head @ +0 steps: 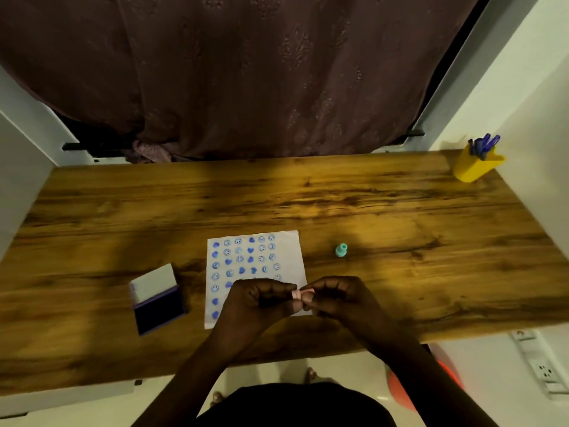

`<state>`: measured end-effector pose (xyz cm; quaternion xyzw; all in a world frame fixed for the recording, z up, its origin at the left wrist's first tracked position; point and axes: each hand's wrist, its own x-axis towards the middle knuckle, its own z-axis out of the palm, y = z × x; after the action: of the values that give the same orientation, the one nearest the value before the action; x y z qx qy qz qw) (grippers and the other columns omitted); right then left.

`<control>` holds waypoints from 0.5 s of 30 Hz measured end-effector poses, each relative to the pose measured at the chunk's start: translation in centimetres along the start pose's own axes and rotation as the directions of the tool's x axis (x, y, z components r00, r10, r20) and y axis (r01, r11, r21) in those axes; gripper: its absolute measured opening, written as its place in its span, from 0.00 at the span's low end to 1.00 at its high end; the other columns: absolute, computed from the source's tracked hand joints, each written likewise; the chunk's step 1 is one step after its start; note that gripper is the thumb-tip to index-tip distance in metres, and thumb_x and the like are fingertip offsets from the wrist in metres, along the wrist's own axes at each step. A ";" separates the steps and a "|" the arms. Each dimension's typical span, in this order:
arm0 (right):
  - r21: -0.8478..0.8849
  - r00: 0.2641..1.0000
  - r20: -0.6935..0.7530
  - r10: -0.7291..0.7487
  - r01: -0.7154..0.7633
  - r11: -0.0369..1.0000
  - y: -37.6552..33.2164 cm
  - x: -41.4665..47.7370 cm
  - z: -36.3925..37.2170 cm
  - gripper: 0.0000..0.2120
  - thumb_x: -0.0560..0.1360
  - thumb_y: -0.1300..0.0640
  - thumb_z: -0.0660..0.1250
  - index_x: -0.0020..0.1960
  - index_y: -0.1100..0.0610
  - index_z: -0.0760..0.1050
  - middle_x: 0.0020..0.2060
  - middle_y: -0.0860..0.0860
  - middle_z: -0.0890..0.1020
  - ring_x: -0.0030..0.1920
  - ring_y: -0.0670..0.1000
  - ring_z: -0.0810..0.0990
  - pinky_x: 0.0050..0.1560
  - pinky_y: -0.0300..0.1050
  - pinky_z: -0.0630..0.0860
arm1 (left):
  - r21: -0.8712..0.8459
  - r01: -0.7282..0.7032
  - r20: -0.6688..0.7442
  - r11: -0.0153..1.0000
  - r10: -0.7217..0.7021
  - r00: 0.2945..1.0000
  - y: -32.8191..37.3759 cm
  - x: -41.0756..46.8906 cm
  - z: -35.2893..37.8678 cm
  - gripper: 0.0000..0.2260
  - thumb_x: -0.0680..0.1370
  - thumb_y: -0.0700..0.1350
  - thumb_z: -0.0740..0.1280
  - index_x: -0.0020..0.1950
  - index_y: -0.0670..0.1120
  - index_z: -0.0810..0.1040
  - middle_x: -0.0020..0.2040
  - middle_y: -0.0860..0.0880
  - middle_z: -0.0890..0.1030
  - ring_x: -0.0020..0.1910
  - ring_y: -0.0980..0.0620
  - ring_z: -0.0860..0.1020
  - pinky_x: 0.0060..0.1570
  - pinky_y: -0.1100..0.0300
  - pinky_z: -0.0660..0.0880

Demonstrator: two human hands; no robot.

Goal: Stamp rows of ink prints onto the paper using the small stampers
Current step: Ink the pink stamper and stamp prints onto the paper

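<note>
- Low in the frame centre, I see my left hand [261, 298] and right hand [335, 298] meeting over the lower part of the white square paper [292, 251]; the fingers [314, 286] of both pinch one small pink stamper [298, 293] between them.
- The paper already carries several columns of blue hearts and smiley prints [243, 257]; its right strip is bare, so I judge most of the work is done.
- The open purple ink pad [160, 309] lies left of the paper on the wooden table [400, 211]; a small teal stamper [341, 250] stands to the right, untouched.
</note>
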<state>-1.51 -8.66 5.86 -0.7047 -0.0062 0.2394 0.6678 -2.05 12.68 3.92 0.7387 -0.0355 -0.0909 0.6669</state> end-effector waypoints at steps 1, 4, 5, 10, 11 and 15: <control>-0.014 1.000 0.008 0.017 -0.017 1.000 -0.1 -0.1 -0.1 0.15 0.73 0.44 0.75 0.53 0.53 0.86 0.44 0.54 0.88 0.43 0.49 0.83 0.46 0.43 0.80 | 0.000 0.001 0.000 1.000 -0.001 1.000 0.0 -0.1 0.2 0.13 0.67 0.49 0.80 0.51 0.56 0.90 0.48 0.55 0.90 0.49 0.56 0.88 0.52 0.67 0.81; -0.039 0.998 0.052 0.030 -0.028 0.999 -0.1 -0.3 -0.9 0.16 0.73 0.42 0.74 0.52 0.53 0.86 0.42 0.52 0.88 0.39 0.45 0.83 0.41 0.39 0.79 | 0.024 -0.005 -0.007 1.000 0.005 1.000 -0.1 -0.4 1.0 0.12 0.67 0.50 0.80 0.48 0.60 0.89 0.46 0.59 0.90 0.48 0.60 0.88 0.49 0.72 0.79; -0.057 0.998 0.059 0.033 -0.029 0.998 0.1 -0.3 -1.1 0.15 0.74 0.42 0.73 0.51 0.53 0.86 0.41 0.51 0.88 0.38 0.45 0.83 0.40 0.39 0.78 | 0.033 -0.003 -0.008 0.999 0.003 1.000 -0.2 -0.4 1.2 0.12 0.67 0.50 0.81 0.49 0.60 0.89 0.47 0.59 0.90 0.48 0.60 0.88 0.50 0.72 0.79; -0.179 1.000 0.022 0.015 -0.011 0.984 0.2 0.5 -3.0 0.13 0.76 0.44 0.72 0.50 0.53 0.86 0.42 0.52 0.88 0.38 0.46 0.83 0.39 0.38 0.77 | 0.098 0.028 -0.036 0.995 -0.024 0.999 -0.8 0.6 2.8 0.13 0.70 0.42 0.82 0.52 0.52 0.89 0.47 0.56 0.90 0.49 0.58 0.88 0.54 0.64 0.82; -0.217 1.000 0.008 -0.018 0.019 0.976 0.0 0.9 -3.5 0.10 0.76 0.47 0.72 0.48 0.53 0.86 0.42 0.51 0.88 0.39 0.44 0.85 0.41 0.36 0.77 | 0.106 0.036 -0.045 0.994 -0.032 0.998 -0.7 0.9 3.1 0.14 0.69 0.42 0.83 0.52 0.55 0.88 0.47 0.58 0.90 0.49 0.60 0.88 0.53 0.67 0.82; -0.549 0.974 -0.091 -0.205 0.123 0.827 -0.6 2.9 -6.5 0.07 0.74 0.48 0.75 0.49 0.51 0.85 0.41 0.41 0.87 0.44 0.38 0.84 0.44 0.29 0.77 | 0.102 0.130 -0.091 0.986 -0.121 0.989 -0.8 1.8 3.5 0.17 0.69 0.45 0.83 0.54 0.59 0.85 0.48 0.61 0.89 0.48 0.63 0.87 0.46 0.74 0.79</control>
<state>3.49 -13.77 5.42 -0.8765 -0.0851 0.1174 0.4591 -0.97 9.03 2.68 0.7774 0.0345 -0.0996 0.6202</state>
